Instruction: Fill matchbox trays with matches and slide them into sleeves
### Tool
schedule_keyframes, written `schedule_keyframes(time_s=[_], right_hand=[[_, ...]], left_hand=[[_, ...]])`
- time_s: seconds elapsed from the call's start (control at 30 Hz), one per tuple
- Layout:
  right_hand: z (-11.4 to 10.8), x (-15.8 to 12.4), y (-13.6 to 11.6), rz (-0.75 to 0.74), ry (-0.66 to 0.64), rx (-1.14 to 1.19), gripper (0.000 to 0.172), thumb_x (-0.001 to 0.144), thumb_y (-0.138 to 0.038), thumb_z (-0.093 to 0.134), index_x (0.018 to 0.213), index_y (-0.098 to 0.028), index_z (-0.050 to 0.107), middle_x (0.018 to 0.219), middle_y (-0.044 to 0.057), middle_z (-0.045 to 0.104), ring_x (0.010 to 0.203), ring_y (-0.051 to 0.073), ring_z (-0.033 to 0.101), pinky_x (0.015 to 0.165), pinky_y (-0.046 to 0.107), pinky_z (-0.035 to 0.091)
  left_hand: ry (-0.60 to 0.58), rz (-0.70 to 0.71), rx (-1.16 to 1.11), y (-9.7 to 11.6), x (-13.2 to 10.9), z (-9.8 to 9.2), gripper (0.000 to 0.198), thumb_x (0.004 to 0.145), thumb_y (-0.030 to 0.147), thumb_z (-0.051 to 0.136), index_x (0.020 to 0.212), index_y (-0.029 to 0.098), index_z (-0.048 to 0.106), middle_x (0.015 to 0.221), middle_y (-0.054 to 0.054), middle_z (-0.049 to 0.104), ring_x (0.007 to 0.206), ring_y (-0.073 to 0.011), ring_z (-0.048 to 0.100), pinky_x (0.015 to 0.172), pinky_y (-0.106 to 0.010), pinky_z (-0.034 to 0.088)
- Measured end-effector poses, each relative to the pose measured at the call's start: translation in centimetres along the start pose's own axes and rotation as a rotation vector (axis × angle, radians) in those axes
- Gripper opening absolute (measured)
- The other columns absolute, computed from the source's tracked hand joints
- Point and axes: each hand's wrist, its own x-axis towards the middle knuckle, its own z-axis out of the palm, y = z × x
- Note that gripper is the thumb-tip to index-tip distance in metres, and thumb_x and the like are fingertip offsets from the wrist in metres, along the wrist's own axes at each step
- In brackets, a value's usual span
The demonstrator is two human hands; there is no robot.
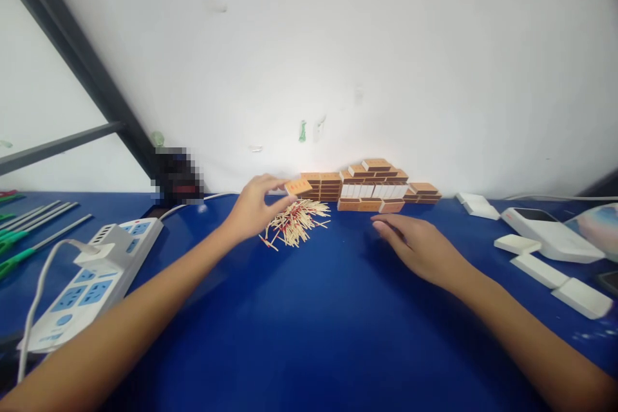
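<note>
Head camera view, from left to right: tools with green handles (24,254) lie at the far left of a blue table (299,335). Next comes a white power strip (96,290) with a plug and cable in it.

My left hand (253,209) reaches forward past the strip. Its thumb and fingers are parted only by the width of the orange matchbox (299,187) they grip, held up above a heap of loose matchsticks (298,222). Whether anything is inside the box, I cannot tell. To my mind a light pinch suits it best, since thin card would likely crush, and keeping it level guards against the tray sliding out. The wrist is best kept high, clear of the sticks.

Just behind the heap stands a neat matchbox stack (326,187); beside it rises a larger stepped stack (371,170), with a row of white faces in its middle. A knock there could topple it, I judge, so slow movements pay.

My right hand (422,248) hovers in front of it, thumb close to the forefinger, with nothing visible between; whether the tips meet, I cannot tell. Behind it is a low stack (425,192), then white blocks (582,297) at the right.
</note>
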Motion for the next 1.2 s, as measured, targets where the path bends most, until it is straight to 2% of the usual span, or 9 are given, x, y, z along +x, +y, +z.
schedule_keyframes(time_s=[0.2,0.4,0.57,0.67,0.8,0.9,1.03,1.1,1.2], right_hand=[[0.3,0.3,-0.3,0.023,-0.057,0.084,0.041,0.108,-0.045,0.040,0.105,-0.020,0.072,0.105,0.009,0.079,0.092,0.025,0.074,0.082,0.038,0.054],[-0.5,0.0,-1.5,0.024,-0.047,0.090,0.041,0.108,-0.046,0.039,0.106,-0.021,0.072,0.104,0.008,0.078,0.090,0.024,0.071,0.077,0.036,0.050],[-1.6,0.3,-0.9,0.033,-0.002,0.020,0.041,0.106,-0.045,0.042,0.093,-0.021,0.071,0.090,0.008,0.077,0.076,0.021,0.067,0.065,0.032,0.044],[-2.3,0.6,1.3,0.136,0.071,-0.027,0.037,0.103,-0.045,0.046,0.089,-0.022,0.072,0.089,0.006,0.077,0.076,0.022,0.067,0.065,0.033,0.042],[-2.5,0.9,6.7,0.432,0.222,-0.112,0.031,0.095,-0.045,0.055,0.107,-0.022,0.073,0.088,0.009,0.076,0.081,0.028,0.068,0.072,0.037,0.046],[-2.0,1.2,10.3,0.586,0.407,-0.066,0.053,0.090,-0.049,0.060,0.133,-0.017,0.063,0.105,0.015,0.071,0.102,0.032,0.066,0.088,0.044,0.050],[-0.6,1.8,11.7,0.555,0.450,-0.058,0.070,0.088,-0.062,0.061,0.144,-0.021,0.061,0.137,0.021,0.054,0.110,0.033,0.064,0.095,0.046,0.050],[0.1,2.1,11.3,0.486,0.456,-0.125,0.071,0.088,-0.067,0.059,0.142,-0.020,0.063,0.138,0.021,0.054,0.117,0.035,0.061,0.099,0.047,0.048],[0.8,2.4,10.9,0.459,0.471,-0.217,0.066,0.091,-0.064,0.057,0.135,-0.016,0.067,0.126,0.022,0.064,0.117,0.037,0.061,0.098,0.046,0.046]], left_hand=[[0.023,0.010,0.049,-1.4,5.6,2.4,0.031,0.091,0.033,0.073,0.118,0.018,0.072,0.106,-0.009,0.077,0.101,-0.0241,0.067,0.095,-0.043,0.050],[0.034,0.021,0.099,-0.8,7.9,5.7,0.024,0.088,0.030,0.077,0.109,0.018,0.077,0.105,-0.011,0.079,0.100,-0.0268,0.067,0.093,-0.046,0.051],[0.079,0.017,0.163,0.2,8.8,7.0,0.015,0.087,0.030,0.079,0.099,0.020,0.080,0.097,-0.010,0.080,0.096,-0.0279,0.066,0.089,-0.047,0.049],[0.116,0.034,0.190,1.4,8.0,6.4,0.023,0.087,0.034,0.080,0.105,0.020,0.078,0.104,-0.010,0.079,0.099,-0.0286,0.065,0.092,-0.049,0.048],[0.115,0.194,0.294,3.0,4.6,4.2,0.022,0.096,0.038,0.069,0.106,0.020,0.077,0.102,-0.008,0.079,0.098,-0.0272,0.064,0.090,-0.046,0.048],[0.018,0.333,0.256,3.2,1.6,2.5,0.021,0.099,0.038,0.065,0.102,0.021,0.076,0.093,-0.006,0.078,0.090,-0.0235,0.065,0.082,-0.040,0.050],[0.002,0.304,0.246,2.2,-1.6,1.0,0.021,0.101,0.033,0.061,0.099,0.018,0.076,0.088,-0.005,0.078,0.082,-0.0208,0.064,0.076,-0.036,0.051],[-0.027,0.289,0.273,1.7,-2.8,0.4,0.021,0.100,0.032,0.061,0.099,0.017,0.076,0.088,-0.006,0.078,0.082,-0.0210,0.064,0.075,-0.036,0.051],[-0.050,0.290,0.298,1.4,-4.0,-0.1,0.020,0.101,0.030,0.060,0.101,0.018,0.077,0.088,-0.005,0.078,0.081,-0.0209,0.064,0.076,-0.036,0.051]])
